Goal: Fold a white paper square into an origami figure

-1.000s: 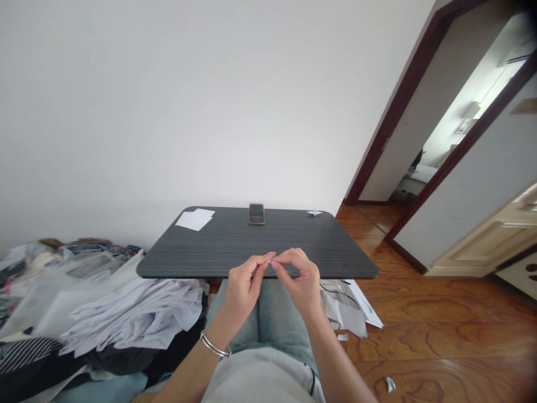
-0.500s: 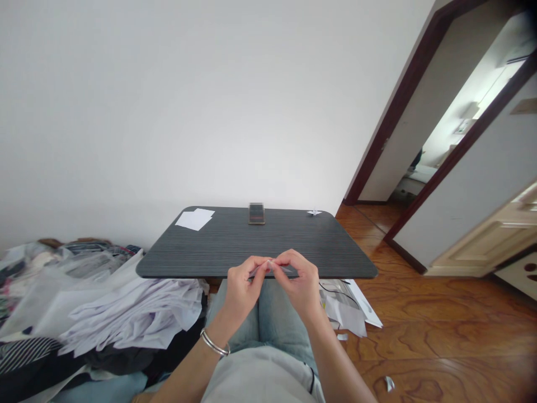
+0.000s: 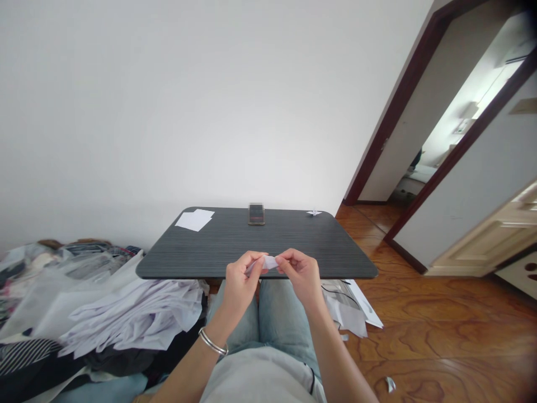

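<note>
A small folded white paper point(image 3: 269, 262) is held between both hands, just above the near edge of the dark table point(image 3: 201, 252). My left hand point(image 3: 242, 275) pinches its left part between thumb and fingers; a silver bangle circles that wrist. On the other side, the fingertips of my right hand point(image 3: 300, 273) grip the paper's right end. My fingers cover parts of it, so its full shape is hidden. At the table's far right lies a folded paper crane point(image 3: 314, 212), and white paper sheets point(image 3: 195, 219) rest at the far left.
A phone-like device point(image 3: 256, 214) stands upright at the table's back, near the white wall. Heaped clothes point(image 3: 138, 313) lie to the left, below table height. Papers and a cable point(image 3: 346, 313) are under the right side. A paper scrap point(image 3: 390, 384) is on the wooden floor.
The fingertips have moved apart from nearly touching, and more of the white paper now shows between them. Things on the table have stayed in place.
</note>
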`<state>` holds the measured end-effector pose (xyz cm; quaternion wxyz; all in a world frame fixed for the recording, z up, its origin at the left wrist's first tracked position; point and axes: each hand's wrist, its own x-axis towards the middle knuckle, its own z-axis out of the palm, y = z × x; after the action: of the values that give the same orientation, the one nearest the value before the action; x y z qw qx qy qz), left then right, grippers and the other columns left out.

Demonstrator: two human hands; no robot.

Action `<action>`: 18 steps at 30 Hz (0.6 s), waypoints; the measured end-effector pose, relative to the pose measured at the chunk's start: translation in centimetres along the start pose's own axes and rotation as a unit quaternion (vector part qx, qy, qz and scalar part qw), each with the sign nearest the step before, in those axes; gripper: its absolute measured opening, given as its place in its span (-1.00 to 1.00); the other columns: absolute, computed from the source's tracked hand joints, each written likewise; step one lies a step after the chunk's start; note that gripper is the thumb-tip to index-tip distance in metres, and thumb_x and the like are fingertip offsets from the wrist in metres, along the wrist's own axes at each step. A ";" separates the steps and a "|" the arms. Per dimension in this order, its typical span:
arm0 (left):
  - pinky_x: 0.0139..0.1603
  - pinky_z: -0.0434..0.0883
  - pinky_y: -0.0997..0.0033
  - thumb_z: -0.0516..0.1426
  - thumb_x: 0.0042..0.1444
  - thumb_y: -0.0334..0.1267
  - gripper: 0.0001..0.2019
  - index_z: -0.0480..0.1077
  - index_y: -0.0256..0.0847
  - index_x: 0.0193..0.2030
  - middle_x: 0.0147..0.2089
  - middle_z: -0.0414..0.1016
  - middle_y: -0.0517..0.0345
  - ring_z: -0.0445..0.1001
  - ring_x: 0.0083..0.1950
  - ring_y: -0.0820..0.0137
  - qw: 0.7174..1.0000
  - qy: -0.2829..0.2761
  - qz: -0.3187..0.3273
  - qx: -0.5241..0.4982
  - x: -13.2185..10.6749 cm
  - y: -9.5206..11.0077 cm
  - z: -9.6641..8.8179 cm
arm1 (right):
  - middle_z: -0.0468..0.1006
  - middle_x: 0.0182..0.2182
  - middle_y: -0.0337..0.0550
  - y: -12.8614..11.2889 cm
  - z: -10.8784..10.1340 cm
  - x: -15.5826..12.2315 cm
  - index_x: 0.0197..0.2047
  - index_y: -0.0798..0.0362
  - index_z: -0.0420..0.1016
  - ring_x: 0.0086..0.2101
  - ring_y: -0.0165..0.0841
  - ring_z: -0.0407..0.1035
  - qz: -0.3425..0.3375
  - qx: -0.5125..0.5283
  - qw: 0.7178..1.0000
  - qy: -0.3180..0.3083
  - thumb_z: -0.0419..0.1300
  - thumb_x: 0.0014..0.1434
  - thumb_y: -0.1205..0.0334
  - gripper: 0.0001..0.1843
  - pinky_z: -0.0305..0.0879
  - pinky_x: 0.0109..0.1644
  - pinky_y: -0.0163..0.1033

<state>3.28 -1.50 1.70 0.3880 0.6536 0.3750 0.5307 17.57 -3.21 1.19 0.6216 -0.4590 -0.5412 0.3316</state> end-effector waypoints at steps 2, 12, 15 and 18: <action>-0.32 0.55 0.42 0.12 0.11 -0.17 -0.79 0.47 -0.28 -0.33 -0.37 0.55 0.10 0.53 -0.35 0.37 0.999 -0.003 -0.019 -0.031 0.0 0.2 0.0 | 0.40 -0.64 -0.28 0.1 0.1 0.0 -0.50 0.09 0.46 -0.58 -0.44 0.26 0.002 -0.003 1.000 0.005 0.23 0.05 0.14 -0.79 0.20 -0.48 -0.34; -0.53 0.50 0.50 0.16 0.02 -0.17 -0.78 0.39 -0.29 -0.49 -0.53 0.42 0.20 0.40 -0.48 0.46 0.993 0.004 -0.078 -0.093 0.0 0.8 0.0 | 0.42 -0.71 -0.28 0.3 0.4 0.2 -0.59 0.09 0.45 -0.65 -0.45 0.28 0.019 0.040 0.999 0.026 0.31 -0.05 0.07 -0.72 0.24 -0.55 -0.35; -0.59 0.47 0.53 0.17 0.01 -0.15 -0.77 0.39 -0.30 -0.48 -0.54 0.40 0.20 0.38 -0.50 0.48 0.988 0.009 -0.108 -0.109 0.2 0.4 0.0 | 0.47 -0.65 -0.22 0.6 0.1 0.4 -0.49 0.10 0.51 -0.63 -0.43 0.36 0.028 0.098 0.995 0.019 0.21 0.04 -0.08 -0.62 0.32 -0.54 -0.34; -0.65 0.43 0.58 0.18 -0.03 -0.15 -0.77 0.39 -0.31 -0.48 -0.55 0.39 0.22 0.35 -0.53 0.50 0.983 0.011 -0.134 -0.126 0.5 0.2 -0.2 | 0.52 -0.59 -0.20 0.7 -0.2 0.2 -0.35 0.08 0.54 -0.60 -0.42 0.40 0.022 0.136 0.990 0.007 0.21 0.06 -0.08 -0.64 0.36 -0.53 -0.34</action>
<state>3.22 -1.10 2.09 0.5309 0.5373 0.3936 0.5240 17.82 -2.80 0.61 0.6745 -0.3850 -0.4762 0.4123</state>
